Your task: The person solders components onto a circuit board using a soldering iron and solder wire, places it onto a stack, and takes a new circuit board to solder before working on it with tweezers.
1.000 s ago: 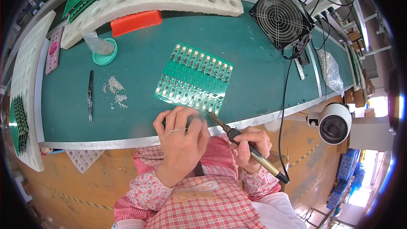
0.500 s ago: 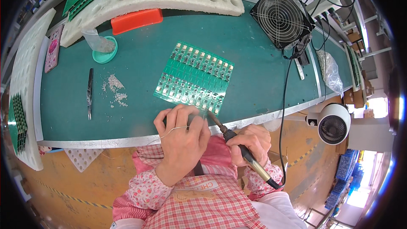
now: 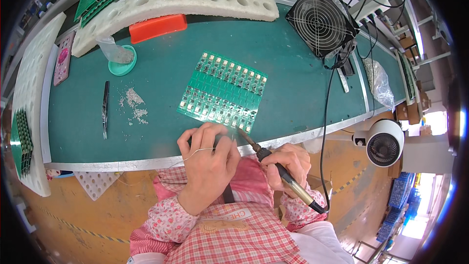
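Observation:
A green circuit board panel (image 3: 222, 90), with rows of small parts along two bands, lies on the green mat before me. My right hand (image 3: 288, 164) is closed round the handle of a soldering iron (image 3: 298, 189), whose tip meets or hovers just above the panel's near edge. Beside it my left hand (image 3: 207, 154) is closed, with thin solder wire (image 3: 198, 151) running across its fingers toward that same edge. Tweezers (image 3: 105, 110) lie to the left, near a scatter of tiny pale parts (image 3: 133, 101).
A round teal lid (image 3: 128, 68) holds a small plastic bag. Behind it are a red tray (image 3: 159, 28) and white foam (image 3: 185, 1) carrying more boards. A black fan (image 3: 320, 22) stands at the back right, and the iron's cable (image 3: 326, 132) hangs over the table edge.
Almost nothing differs. Both hands keep their grip at the panel's near edge, and the whole view has shifted very slightly.

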`<state>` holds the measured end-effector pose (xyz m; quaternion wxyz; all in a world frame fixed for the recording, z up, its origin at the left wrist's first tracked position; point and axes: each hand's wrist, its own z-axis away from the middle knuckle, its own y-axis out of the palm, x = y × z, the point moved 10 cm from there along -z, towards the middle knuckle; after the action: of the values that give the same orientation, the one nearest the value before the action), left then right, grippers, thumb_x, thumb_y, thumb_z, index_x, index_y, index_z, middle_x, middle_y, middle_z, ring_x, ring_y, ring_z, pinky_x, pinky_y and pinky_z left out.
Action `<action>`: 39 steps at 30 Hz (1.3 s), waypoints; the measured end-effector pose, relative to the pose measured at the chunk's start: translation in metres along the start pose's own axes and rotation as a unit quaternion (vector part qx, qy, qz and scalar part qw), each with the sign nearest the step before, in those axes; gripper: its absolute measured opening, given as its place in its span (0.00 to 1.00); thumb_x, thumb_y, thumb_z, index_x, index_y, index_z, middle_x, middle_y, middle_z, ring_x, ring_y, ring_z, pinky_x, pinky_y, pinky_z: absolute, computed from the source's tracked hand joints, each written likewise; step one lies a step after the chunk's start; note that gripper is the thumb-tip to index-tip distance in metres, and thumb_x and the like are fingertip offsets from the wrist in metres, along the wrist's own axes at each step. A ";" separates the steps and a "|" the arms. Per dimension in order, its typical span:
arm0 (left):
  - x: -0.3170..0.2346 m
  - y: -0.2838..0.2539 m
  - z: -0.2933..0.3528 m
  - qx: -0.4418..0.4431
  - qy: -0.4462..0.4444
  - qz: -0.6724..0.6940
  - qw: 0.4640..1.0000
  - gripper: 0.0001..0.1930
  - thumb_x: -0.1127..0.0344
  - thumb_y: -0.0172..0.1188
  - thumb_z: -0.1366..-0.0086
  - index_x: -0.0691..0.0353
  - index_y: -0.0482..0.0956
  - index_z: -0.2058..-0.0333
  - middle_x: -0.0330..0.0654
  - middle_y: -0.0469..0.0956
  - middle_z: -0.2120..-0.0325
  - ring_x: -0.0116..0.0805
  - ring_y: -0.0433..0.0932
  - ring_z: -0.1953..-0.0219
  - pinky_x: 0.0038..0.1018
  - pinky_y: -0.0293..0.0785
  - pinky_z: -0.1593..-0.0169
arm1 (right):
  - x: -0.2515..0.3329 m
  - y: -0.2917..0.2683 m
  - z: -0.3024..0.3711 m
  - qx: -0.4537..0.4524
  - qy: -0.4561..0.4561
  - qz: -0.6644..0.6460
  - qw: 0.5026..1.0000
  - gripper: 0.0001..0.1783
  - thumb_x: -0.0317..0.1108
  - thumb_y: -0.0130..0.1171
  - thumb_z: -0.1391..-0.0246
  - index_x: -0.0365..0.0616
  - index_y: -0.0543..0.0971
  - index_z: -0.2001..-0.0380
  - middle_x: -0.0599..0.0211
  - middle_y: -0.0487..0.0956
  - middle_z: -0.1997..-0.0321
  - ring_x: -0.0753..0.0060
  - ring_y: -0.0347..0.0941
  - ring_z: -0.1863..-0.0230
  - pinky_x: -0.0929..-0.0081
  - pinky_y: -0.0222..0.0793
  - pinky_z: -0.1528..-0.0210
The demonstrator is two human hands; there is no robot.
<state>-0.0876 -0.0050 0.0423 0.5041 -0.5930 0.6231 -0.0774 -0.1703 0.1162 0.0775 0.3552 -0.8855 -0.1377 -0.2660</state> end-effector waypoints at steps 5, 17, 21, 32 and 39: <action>0.001 0.001 0.000 0.005 -0.002 0.005 1.000 0.08 0.73 0.66 0.49 0.60 0.74 0.77 0.39 0.76 0.61 0.41 0.75 0.56 0.40 0.61 0.48 | 0.004 0.002 0.003 -0.004 -0.007 0.016 1.000 0.15 0.16 0.61 0.67 0.45 0.78 0.71 0.69 0.74 0.83 0.69 0.71 0.84 0.74 0.66 0.81; 0.014 -0.013 -0.002 0.007 -0.007 0.009 1.000 0.05 0.73 0.63 0.45 0.63 0.74 0.74 0.41 0.78 0.61 0.41 0.76 0.57 0.39 0.62 0.49 | -0.043 -0.018 0.018 -0.108 0.241 -0.189 0.946 0.05 0.26 0.58 0.42 0.36 0.75 0.66 0.65 0.79 0.79 0.78 0.75 0.80 0.80 0.70 0.76; 0.017 -0.015 -0.008 0.003 -0.009 -0.004 1.000 0.05 0.74 0.62 0.44 0.63 0.74 0.74 0.41 0.78 0.61 0.41 0.76 0.58 0.38 0.62 0.50 | -0.062 -0.015 0.009 -0.159 0.277 -0.217 0.923 0.07 0.29 0.57 0.37 0.36 0.73 0.64 0.65 0.80 0.73 0.82 0.74 0.81 0.84 0.69 0.78; 0.023 -0.011 -0.009 0.003 -0.012 0.015 1.000 0.08 0.73 0.64 0.47 0.61 0.72 0.77 0.41 0.77 0.61 0.40 0.75 0.60 0.39 0.62 0.52 | -0.084 0.012 -0.033 -0.126 0.302 -0.237 0.915 0.11 0.32 0.54 0.33 0.40 0.72 0.71 0.71 0.76 0.78 0.88 0.63 0.87 0.85 0.57 0.87; 0.023 -0.009 -0.011 0.009 -0.015 0.005 1.000 0.10 0.73 0.64 0.48 0.60 0.70 0.80 0.41 0.77 0.61 0.40 0.75 0.60 0.39 0.62 0.52 | -0.095 0.025 -0.042 -0.094 0.331 -0.267 0.900 0.12 0.33 0.54 0.33 0.39 0.72 0.72 0.75 0.73 0.80 0.89 0.62 0.87 0.85 0.55 0.87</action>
<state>-0.0850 -0.0315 0.0418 0.5190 -0.5863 0.6178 -0.0716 -0.2534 0.0636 0.0345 0.2108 -0.7058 -0.2180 -0.6403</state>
